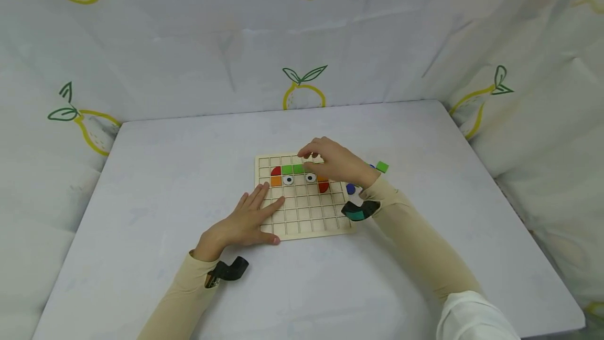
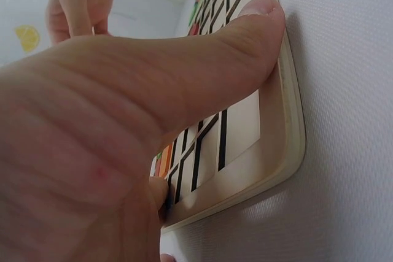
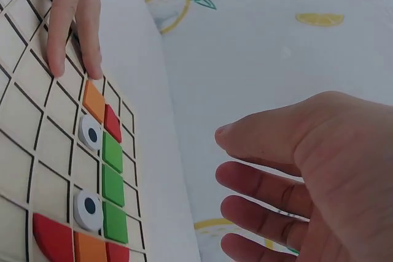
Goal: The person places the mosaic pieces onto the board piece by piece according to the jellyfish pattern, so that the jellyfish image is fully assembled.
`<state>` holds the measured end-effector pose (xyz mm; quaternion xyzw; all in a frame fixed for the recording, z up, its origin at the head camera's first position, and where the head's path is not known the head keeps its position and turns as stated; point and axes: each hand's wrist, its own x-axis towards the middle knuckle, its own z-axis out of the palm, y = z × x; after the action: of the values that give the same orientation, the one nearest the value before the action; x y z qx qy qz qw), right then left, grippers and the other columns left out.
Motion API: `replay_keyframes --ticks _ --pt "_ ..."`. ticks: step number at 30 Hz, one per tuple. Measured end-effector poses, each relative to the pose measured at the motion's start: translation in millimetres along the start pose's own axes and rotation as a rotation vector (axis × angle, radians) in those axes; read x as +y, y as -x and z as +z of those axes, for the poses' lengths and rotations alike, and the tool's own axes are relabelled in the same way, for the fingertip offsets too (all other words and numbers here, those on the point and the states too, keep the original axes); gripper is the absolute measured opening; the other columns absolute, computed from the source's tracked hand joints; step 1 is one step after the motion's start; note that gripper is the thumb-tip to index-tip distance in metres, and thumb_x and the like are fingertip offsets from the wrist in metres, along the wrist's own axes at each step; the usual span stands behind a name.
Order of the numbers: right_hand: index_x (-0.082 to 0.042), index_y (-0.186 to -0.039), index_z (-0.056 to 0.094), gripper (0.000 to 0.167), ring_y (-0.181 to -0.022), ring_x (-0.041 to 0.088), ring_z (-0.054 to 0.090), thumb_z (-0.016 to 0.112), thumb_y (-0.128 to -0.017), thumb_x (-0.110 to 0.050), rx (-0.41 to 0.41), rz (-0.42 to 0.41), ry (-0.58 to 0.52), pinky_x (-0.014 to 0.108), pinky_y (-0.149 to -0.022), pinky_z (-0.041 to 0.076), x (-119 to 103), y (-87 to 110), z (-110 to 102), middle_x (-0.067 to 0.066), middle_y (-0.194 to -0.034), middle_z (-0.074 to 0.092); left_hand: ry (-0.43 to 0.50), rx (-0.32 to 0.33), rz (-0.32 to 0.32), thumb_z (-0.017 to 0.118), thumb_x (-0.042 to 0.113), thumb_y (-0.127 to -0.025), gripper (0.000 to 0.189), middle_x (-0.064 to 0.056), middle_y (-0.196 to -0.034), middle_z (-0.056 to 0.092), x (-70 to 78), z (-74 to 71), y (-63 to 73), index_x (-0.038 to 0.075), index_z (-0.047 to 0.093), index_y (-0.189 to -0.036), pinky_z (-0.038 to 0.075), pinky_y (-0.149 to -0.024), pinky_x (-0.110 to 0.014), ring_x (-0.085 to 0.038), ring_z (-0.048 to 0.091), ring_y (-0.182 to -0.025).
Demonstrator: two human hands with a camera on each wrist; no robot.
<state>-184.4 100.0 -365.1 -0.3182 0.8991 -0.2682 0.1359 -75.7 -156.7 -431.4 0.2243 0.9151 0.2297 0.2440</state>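
Resting spread-fingered on the pale, grooved board (image 1: 302, 214), my left hand (image 1: 246, 221) lay with fingertips just beside a flat orange square (image 1: 276, 180). My right hand (image 1: 336, 159), bent fingers just apart from the thumb, hung over smooth green squares (image 3: 113, 185), hiding the board's far corner; right of those fingers, a blue disc (image 1: 351, 189) lay on the white table (image 1: 189, 172).

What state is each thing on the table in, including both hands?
Grid board: flat on the table, partly filled.
Left hand: resting on the board's left side, fingers spread.
Right hand: over the board, nothing visible in its grasp.
Three green squares: set in one row.
Two eye pieces: set, pupils showing.
Orange squares: set beside the eyes.
Red pieces: set on the board.
Blue piece: off the board.
Other green square: off the board.
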Motion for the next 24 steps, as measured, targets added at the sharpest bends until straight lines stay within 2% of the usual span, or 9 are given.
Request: replay_keyframes --ticks 8,15,24 --pt "-0.006 -0.129 0.066 0.032 -0.113 0.029 0.056 0.059 -0.102 -0.021 0.044 0.064 -0.003 0.048 -0.097 0.051 22 31.2 -20 0.011 -0.123 0.066 0.01 0.002 -0.009 0.078 0.042 -0.086 0.093 -0.018 -0.171 -0.01 0.9 0.9 -0.2 0.019 0.028 -0.162 -0.004 -0.127 -0.061 -0.037 -0.01 -0.159" --pt "-0.003 -0.127 0.067 0.03 -0.11 0.028 0.056 0.06 -0.101 -0.018 0.076 0.131 -0.017 0.047 -0.095 0.051 55 51.4 -24 0.011 -0.121 0.066 0.011 0.005 -0.005 0.079 0.042 -0.086 0.094 -0.018 -0.171 -0.01 0.5 0.8 -0.5 0.019 0.028 -0.161 -0.004 -0.127 -0.061 -0.036 -0.01 -0.159" --pt "-0.002 -0.13 0.065 0.032 -0.113 0.03 0.057 0.058 -0.102 -0.016 0.096 0.265 -0.003 0.048 -0.094 0.054 92 65.9 -23 0.014 -0.122 0.065 0.014 0.001 -0.012 0.079 0.043 -0.086 0.094 -0.018 -0.171 -0.009 -0.1 0.8 -0.9 0.02 0.028 -0.162 -0.004 -0.127 -0.061 -0.036 -0.011 -0.159"
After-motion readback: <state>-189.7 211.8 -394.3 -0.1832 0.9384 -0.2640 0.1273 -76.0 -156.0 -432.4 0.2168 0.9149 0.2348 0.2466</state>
